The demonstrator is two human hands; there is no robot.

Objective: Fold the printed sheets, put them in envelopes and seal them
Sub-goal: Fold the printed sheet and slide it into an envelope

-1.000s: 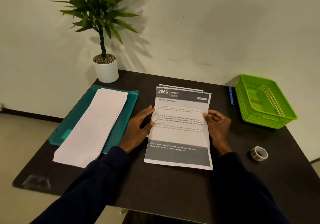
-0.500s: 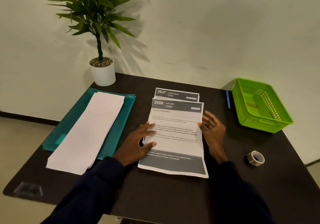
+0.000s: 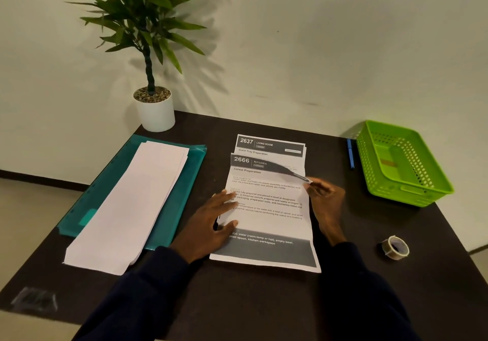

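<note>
Right hand (image 3: pixel 326 201) has moved up to the far right corner of the sheet (image 3: pixel 266 216) and pinches it; the corner is now lifted, likely to start the fold. Table (image 3: pixel 237 301): envelopes (image 3: pixel 132 208) stacked left on folder (image 3: pixel 191 174), well clear for later. Sheet lies between the hands, overlapping the pile (image 3: pixel 269 146). Left hand (image 3: pixel 211 222) lies flat on its left edge, pinning it against sliding.

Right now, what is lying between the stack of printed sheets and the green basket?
A blue pen lies on the dark table between the printed sheets and the green basket, close beside the basket, as the head view shows.
</note>
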